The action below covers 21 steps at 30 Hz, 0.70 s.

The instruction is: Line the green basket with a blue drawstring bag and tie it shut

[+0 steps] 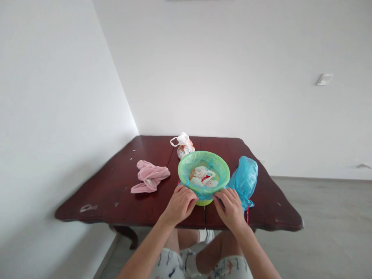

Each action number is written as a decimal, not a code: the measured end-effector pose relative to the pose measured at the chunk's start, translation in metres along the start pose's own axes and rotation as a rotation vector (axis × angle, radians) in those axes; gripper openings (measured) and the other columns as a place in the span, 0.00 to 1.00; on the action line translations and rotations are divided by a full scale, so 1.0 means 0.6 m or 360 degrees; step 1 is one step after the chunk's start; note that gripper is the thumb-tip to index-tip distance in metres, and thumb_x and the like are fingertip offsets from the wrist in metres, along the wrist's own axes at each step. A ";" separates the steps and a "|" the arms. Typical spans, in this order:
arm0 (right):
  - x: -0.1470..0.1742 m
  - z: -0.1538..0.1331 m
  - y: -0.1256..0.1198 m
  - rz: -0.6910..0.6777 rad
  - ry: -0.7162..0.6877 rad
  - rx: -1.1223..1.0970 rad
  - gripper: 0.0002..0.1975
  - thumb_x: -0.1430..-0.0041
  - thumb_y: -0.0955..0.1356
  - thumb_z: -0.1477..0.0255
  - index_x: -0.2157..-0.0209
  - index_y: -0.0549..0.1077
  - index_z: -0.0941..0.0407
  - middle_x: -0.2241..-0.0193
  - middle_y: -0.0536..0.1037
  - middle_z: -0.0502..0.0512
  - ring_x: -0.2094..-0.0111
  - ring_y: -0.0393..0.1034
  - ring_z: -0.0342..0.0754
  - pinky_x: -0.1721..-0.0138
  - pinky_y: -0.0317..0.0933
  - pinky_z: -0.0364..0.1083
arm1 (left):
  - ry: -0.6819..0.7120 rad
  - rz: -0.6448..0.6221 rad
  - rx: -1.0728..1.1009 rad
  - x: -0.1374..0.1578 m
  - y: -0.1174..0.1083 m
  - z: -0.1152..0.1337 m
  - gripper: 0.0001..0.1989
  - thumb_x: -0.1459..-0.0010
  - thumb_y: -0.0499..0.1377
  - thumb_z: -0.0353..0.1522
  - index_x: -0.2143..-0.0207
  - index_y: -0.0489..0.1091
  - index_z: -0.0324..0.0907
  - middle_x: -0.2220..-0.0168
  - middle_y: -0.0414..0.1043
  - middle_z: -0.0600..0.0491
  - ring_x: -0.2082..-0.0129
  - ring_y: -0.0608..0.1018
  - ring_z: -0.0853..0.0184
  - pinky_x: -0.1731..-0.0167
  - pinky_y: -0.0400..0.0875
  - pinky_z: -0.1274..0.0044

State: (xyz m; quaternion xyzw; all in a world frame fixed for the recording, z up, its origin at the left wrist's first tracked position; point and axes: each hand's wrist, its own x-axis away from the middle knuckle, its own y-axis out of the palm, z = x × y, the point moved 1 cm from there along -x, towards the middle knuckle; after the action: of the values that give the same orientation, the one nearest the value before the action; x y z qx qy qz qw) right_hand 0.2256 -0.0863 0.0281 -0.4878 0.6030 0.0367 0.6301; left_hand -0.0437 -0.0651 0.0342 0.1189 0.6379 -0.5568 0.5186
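A green plastic basket (183, 164) stands upright near the table's front edge, lined with a thin blue plastic bag (205, 195) whose edge folds over the rim. Inside lie crumpled white plastic bags (200, 174) with some red and orange on them. My left hand (181, 203) pinches the bag's edge at the front left of the basket. At the front right, my right hand (229, 203) has its fingers closed on the same edge. A puffed blue plastic bag (247, 174) with a red drawstring rests just right of the basket.
A pink cloth (151, 177) lies crumpled on the left half of the dark red wooden table (110, 193). Behind the basket sits a knotted white plastic bag (184, 145) with orange print. Walls border the table at the left and back.
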 end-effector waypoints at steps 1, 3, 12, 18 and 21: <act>-0.008 0.002 -0.005 0.0012 -0.0015 0.0004 0.05 0.18 0.72 0.74 0.55 0.77 0.52 0.63 0.83 0.54 0.62 0.72 0.53 0.58 0.62 0.54 | 0.0007 -0.0026 -0.0005 -0.011 -0.008 0.001 0.04 0.19 0.59 0.28 0.50 0.72 0.46 0.62 0.84 0.54 0.63 0.82 0.61 0.46 0.71 0.66; -0.021 0.006 -0.017 0.0046 -0.0037 -0.0011 0.08 0.18 0.72 0.72 0.58 0.74 0.52 0.66 0.80 0.52 0.64 0.70 0.52 0.60 0.61 0.53 | -0.0002 -0.0109 -0.0030 -0.031 -0.023 0.000 0.01 0.18 0.62 0.33 0.49 0.73 0.46 0.60 0.84 0.52 0.61 0.83 0.59 0.47 0.70 0.64; -0.021 0.057 -0.056 -0.0149 0.0062 -0.0084 0.17 0.18 0.73 0.64 0.64 0.69 0.50 0.66 0.75 0.53 0.62 0.70 0.54 0.59 0.63 0.53 | -0.0196 -0.0291 0.0103 -0.070 -0.074 -0.040 0.21 0.18 0.62 0.51 0.59 0.72 0.46 0.64 0.77 0.54 0.60 0.78 0.58 0.49 0.66 0.63; -0.023 0.124 -0.070 -0.0310 0.0165 -0.0126 0.13 0.18 0.73 0.60 0.60 0.75 0.51 0.46 0.78 0.62 0.48 0.73 0.61 0.45 0.71 0.61 | -0.0290 -0.0311 0.0245 -0.073 -0.083 -0.135 0.33 0.20 0.56 0.62 0.67 0.64 0.46 0.70 0.68 0.56 0.66 0.71 0.60 0.49 0.63 0.62; -0.036 0.154 -0.068 -0.0423 0.0184 -0.0178 0.14 0.17 0.71 0.60 0.59 0.77 0.50 0.48 0.77 0.62 0.48 0.73 0.61 0.45 0.71 0.62 | -0.0383 -0.0371 0.0347 -0.085 -0.078 -0.179 0.37 0.22 0.50 0.67 0.70 0.63 0.47 0.72 0.65 0.57 0.67 0.69 0.59 0.46 0.63 0.61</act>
State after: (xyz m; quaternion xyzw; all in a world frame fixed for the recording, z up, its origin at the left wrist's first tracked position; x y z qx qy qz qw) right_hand 0.3127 -0.0349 0.0498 -0.5988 0.5656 -0.0417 0.5655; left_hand -0.1129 0.0297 0.0852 0.0322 0.5165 -0.6891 0.5072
